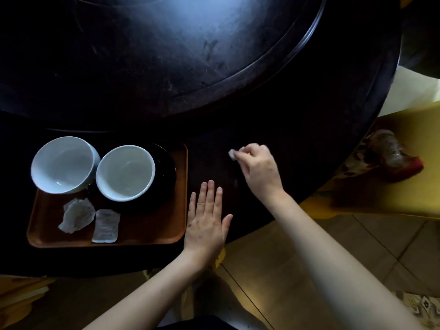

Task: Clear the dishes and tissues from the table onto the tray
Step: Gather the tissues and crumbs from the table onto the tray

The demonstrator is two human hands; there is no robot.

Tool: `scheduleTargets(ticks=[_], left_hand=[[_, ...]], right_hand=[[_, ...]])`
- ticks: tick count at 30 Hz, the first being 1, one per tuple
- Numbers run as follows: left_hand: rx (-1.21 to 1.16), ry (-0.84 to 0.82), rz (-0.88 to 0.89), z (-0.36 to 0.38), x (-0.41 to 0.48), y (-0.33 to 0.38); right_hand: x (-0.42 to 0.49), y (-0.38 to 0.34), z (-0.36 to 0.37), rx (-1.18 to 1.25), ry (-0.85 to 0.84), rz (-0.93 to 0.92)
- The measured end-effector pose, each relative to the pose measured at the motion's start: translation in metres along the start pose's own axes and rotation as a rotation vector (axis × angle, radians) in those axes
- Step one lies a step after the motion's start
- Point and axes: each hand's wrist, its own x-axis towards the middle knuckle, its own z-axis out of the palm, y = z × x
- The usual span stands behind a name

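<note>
A brown tray (154,232) lies on the dark table at the left. On it stand two white bowls (65,164) (126,172), the right one on a black plate (166,170). A crumpled tissue (77,215) and a flat folded tissue (106,226) lie at the tray's front. My left hand (207,222) rests flat on the table just right of the tray, fingers apart, holding nothing. My right hand (258,167) is farther right over the table, its fingertips pinched on a small white tissue scrap (232,154).
A big round turntable (166,55) fills the table's middle behind the tray. The table's curved edge (309,194) runs past my right wrist. A yellow chair (392,186) with a patterned red bundle stands at the right, above tiled floor.
</note>
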Motion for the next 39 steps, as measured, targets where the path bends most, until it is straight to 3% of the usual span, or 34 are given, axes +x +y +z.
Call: scheduleTargets(ticks=[4, 11, 13, 16, 18, 21, 26, 29, 32, 35, 39], left_hand=[[-0.002, -0.003, -0.001, -0.001, -0.001, 0.0], [0.023, 0.004, -0.006, 0.005, 0.0, -0.001], [0.024, -0.003, -0.002, 0.005, 0.0, -0.001], [0.03, -0.007, -0.002, 0.003, 0.0, 0.0], [0.04, -0.014, -0.001, 0.002, 0.0, 0.0], [0.03, -0.011, -0.006, 0.001, 0.0, 0.0], [0.028, 0.006, -0.001, 0.001, -0.001, 0.001], [0.037, 0.01, 0.003, -0.001, -0.001, 0.0], [0.036, 0.006, 0.003, 0.0, 0.0, 0.0], [0.03, 0.008, -0.004, 0.001, 0.0, -0.001], [0.019, 0.01, -0.007, 0.002, 0.0, 0.0]], right_hand=[[-0.035, 0.0, -0.007, -0.009, -0.093, -0.153], [-0.064, 0.007, -0.019, 0.112, -0.083, -0.248], [-0.058, 0.011, -0.026, 0.282, -0.029, -0.088], [-0.034, 0.02, -0.045, 0.672, 0.069, 0.468], [-0.018, 0.028, -0.053, 0.803, -0.039, 0.705], [0.0, 0.034, -0.058, 0.947, -0.215, 0.801], [0.013, 0.025, -0.055, 0.812, -0.365, 0.639], [0.022, 0.018, -0.05, 0.477, -0.442, 0.476], [0.027, 0.018, -0.036, -0.023, -0.285, 0.321], [0.021, 0.022, -0.023, -0.035, -0.105, 0.219], [0.002, 0.028, -0.014, -0.013, -0.071, 0.04]])
